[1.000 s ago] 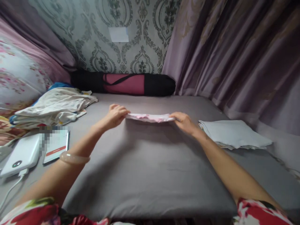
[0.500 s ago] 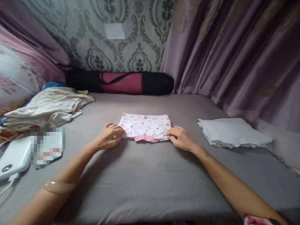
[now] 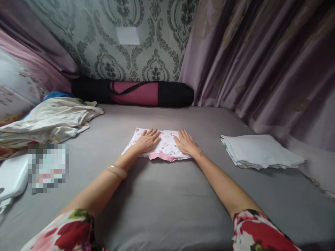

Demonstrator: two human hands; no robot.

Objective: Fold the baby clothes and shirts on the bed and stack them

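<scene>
Both my forearms run up from the bottom edge, floral sleeves at 7 and 5 o'clock, a pale bangle on my left wrist. My left hand lies flat, palm down, fingers spread, on the left half of the folded printed garment; nothing gripped, just pressing. My right hand does the same on the right half, fingers straight and open. The garment sits dead centre on the grey mattress, white with small pink motifs, pink band along its near edge. At 9 o'clock, near the left edge, a white device beside a blurred-out patch; can't tell what's under the blur. At 3 o'clock, well apart from the garment, a folded white stack. At 10 o'clock, a loose heap of cream clothes. Furthest out at 12 o'clock, a black-and-maroon roll bag lies against the patterned wall, with purple curtain at 2 o'clock.
</scene>
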